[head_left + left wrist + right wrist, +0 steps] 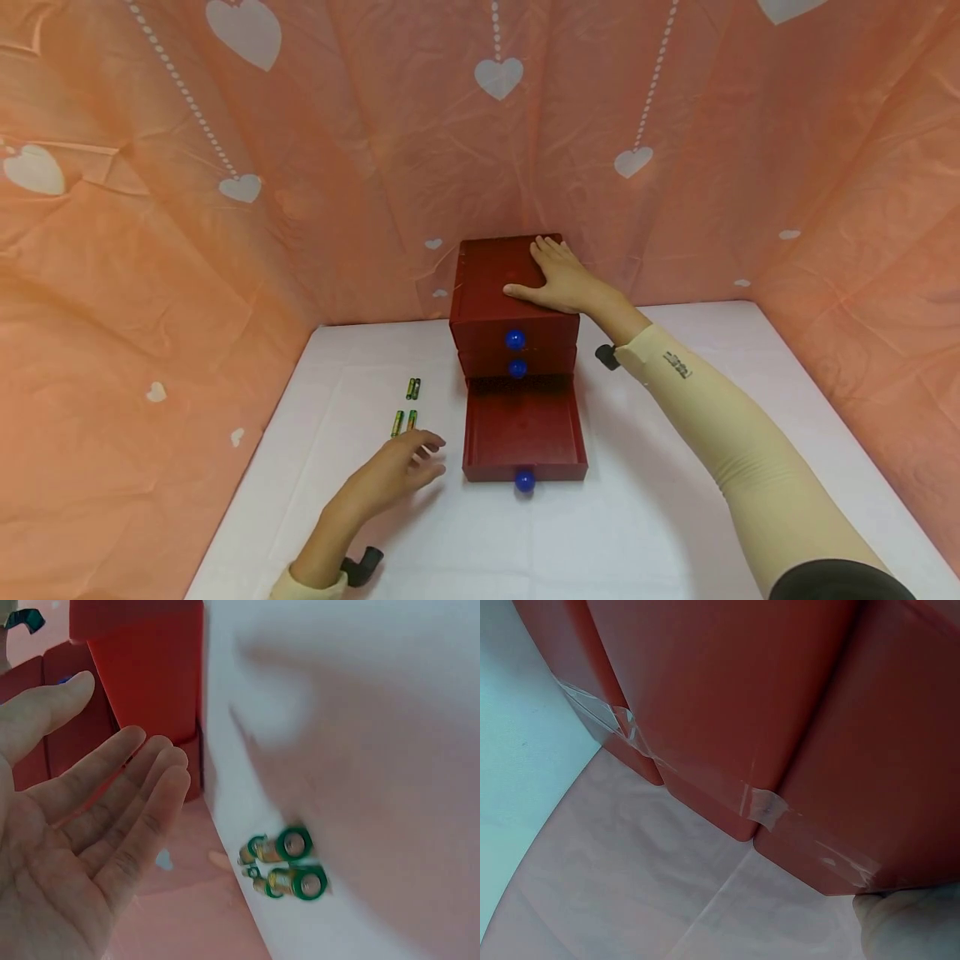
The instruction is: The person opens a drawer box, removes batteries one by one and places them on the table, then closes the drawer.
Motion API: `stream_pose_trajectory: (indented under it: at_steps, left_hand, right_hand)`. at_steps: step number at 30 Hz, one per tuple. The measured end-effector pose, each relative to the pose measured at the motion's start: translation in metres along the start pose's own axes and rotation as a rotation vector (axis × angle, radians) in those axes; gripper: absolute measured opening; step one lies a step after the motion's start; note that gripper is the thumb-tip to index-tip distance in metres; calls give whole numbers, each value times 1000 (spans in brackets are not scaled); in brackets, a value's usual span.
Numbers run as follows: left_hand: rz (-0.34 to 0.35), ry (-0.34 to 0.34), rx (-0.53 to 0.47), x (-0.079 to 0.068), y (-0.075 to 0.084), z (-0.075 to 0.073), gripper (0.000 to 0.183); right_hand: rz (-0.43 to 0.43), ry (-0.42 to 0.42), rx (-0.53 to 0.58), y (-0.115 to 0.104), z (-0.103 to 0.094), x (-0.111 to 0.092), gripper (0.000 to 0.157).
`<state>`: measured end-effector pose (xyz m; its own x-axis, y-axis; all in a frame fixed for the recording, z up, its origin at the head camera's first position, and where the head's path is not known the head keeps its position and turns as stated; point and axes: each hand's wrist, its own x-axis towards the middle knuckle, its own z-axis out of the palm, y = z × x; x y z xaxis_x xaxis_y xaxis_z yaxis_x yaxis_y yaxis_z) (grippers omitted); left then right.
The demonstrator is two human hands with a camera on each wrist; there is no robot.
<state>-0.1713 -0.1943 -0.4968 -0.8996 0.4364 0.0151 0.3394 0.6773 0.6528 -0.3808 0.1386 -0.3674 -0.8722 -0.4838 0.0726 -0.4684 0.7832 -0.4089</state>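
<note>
A dark red drawer cabinet [487,267] with blue knobs stands on the table. Its bottom drawer [521,433] is pulled out and its bare floor shows; the two drawers above are closed. My right hand [558,279] rests on the cabinet's top, fingers spread. In the right wrist view, only part of that hand [915,922] shows, at the lower corner. My left hand [393,471] hovers left of the drawer with relaxed fingers and nothing in it. Several small green-and-gold batteries [412,388] lie just beyond it; the left wrist view shows these batteries [296,881] end-on.
A white cloth covers the table [660,500]. Behind and at both sides hangs a peach curtain [375,167] with white hearts. Clear tape [769,806] runs across the cabinet's stacked sections.
</note>
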Motion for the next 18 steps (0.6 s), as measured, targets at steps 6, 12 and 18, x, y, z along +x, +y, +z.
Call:
stream_pose_trajectory:
  at_steps: [6, 12, 18]
  left_hand:
    - [-18, -8, -29, 0, 8, 5, 30]
    - [-40, -42, -46, -2, 16, 6, 21]
    - [-49, -95, -84, -6, 23, 8, 20]
  right_hand:
    - [-2, 2, 3, 1, 1, 0, 109]
    - [-5, -2, 7, 0, 1, 1, 110]
    - [-6, -4, 4, 0, 0, 1, 110]
